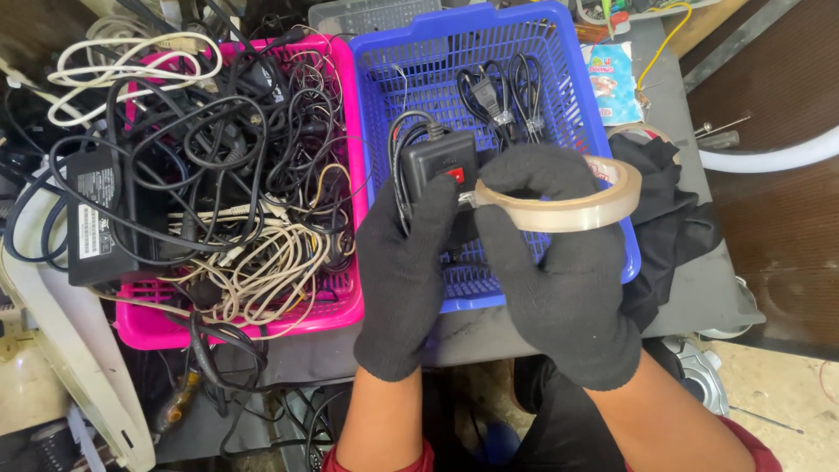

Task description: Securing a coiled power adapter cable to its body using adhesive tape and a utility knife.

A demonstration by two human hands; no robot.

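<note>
Both forearms rise from the bottom edge of the view, ending in black knit gloves. The left hand point(404, 280) has its fingers closed around a small black power adapter point(440, 163), which has a red patch on its face and its thin black cord bunched beside it; the hand keeps the adapter level above the near part of the blue basket point(603, 175). The right hand point(549, 262) has its fingers closed on a roll of clear tape point(577, 197), the ring passing under the glove so that the roll's near edge meets the adapter. Holding the two pressed close together like this lets the end of the tape reach the adapter and its bundled cord, judging by how they touch.

Deeper in the blue basket lie two coiled black cords with plugs point(500, 96), each wound tight, apart from the loose pile. Just left, touching the blue one, a pink basket point(350, 306) is heaped with tangled black and white cables point(253, 192), and a large black power brick point(96, 214) rests on its left rim. Both baskets sit on a grey tabletop point(690, 280), with a black cloth point(664, 210) crumpled against the blue basket's right side and a small printed packet point(612, 83) farther back.
</note>
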